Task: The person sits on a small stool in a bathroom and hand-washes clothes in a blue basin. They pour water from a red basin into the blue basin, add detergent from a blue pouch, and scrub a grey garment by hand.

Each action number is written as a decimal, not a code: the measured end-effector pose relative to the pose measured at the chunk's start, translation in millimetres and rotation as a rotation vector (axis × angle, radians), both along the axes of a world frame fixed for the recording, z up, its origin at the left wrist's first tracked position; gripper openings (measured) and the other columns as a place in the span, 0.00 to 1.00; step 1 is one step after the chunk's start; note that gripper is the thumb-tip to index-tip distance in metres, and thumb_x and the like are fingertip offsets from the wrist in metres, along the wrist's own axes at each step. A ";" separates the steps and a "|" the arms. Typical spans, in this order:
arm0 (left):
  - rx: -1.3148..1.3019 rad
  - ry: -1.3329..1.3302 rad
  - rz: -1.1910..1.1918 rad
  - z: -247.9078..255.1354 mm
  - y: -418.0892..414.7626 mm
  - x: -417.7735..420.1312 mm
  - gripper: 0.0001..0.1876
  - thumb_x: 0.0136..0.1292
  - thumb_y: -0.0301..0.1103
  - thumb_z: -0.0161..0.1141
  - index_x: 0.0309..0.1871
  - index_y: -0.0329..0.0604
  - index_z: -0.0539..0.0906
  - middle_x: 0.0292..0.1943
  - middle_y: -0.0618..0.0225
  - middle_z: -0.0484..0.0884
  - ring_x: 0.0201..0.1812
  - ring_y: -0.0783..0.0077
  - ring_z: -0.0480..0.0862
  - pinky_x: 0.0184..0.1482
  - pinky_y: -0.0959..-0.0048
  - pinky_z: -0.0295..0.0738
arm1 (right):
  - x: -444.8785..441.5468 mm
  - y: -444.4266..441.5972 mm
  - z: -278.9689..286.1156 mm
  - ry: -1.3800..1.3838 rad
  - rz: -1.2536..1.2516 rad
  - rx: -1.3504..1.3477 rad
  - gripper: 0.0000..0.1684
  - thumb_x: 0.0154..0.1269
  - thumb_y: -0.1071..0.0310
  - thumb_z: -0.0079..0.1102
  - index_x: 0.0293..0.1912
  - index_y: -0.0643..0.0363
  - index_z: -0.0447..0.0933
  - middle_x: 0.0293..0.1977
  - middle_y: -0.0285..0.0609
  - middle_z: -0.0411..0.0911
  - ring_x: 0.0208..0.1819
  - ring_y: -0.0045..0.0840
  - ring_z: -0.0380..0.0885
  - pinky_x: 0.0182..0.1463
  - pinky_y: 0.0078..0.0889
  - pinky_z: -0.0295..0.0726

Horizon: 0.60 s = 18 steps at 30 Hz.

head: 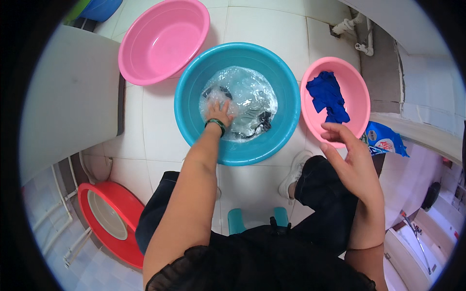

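A large teal plastic basin [285, 98] stands on the tiled floor before me, holding sudsy water. My left hand [219, 113] dips into the foam with its fingers spread, just in front of a dark patch of wet cloth [225, 91]. Grey-and-black cloth [265, 120] lies partly under water at the basin's right side. Raised over my right knee, my right hand [351, 160] holds nothing, its fingers curved and apart from the thumb. Beyond it is a light pink basin [358, 91] with a crumpled blue cloth [327, 94] inside.
A brighter pink basin [171, 40] sits at the back left, beside a pale boxy appliance [72, 83]. A blue bag bearing writing [386, 140] lies by the light pink basin. At lower left, a red basin [120, 194] leans with a cream basin [105, 214] inside. Drain pipes [344, 26] stand back right.
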<state>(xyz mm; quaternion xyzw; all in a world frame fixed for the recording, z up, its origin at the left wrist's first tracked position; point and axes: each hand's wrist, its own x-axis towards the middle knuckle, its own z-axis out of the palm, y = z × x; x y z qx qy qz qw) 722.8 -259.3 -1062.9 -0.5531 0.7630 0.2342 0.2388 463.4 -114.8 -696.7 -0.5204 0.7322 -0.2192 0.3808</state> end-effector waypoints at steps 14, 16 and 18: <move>0.085 0.238 0.620 14.4 83.7 -86.9 0.60 0.41 0.71 0.65 0.73 0.46 0.54 0.69 0.36 0.54 0.67 0.37 0.62 0.67 0.54 0.61 | -9.7 14.6 2.8 -0.006 0.024 0.030 0.21 0.63 0.62 0.59 0.52 0.65 0.72 0.41 0.54 0.80 0.42 0.42 0.80 0.45 0.35 0.77; 0.187 0.135 0.594 10.5 91.3 -106.1 0.52 0.47 0.64 0.65 0.73 0.56 0.55 0.70 0.35 0.49 0.66 0.34 0.62 0.67 0.50 0.59 | -12.5 16.5 1.5 0.009 0.040 0.019 0.22 0.63 0.62 0.59 0.52 0.65 0.72 0.41 0.54 0.79 0.42 0.43 0.80 0.45 0.36 0.77; 0.158 0.169 0.544 0.7 89.8 -113.0 0.41 0.51 0.55 0.65 0.68 0.55 0.62 0.68 0.37 0.54 0.63 0.38 0.67 0.65 0.51 0.61 | -14.7 17.0 -0.5 0.029 0.059 -0.005 0.22 0.64 0.62 0.58 0.52 0.66 0.72 0.41 0.54 0.79 0.41 0.44 0.80 0.46 0.37 0.77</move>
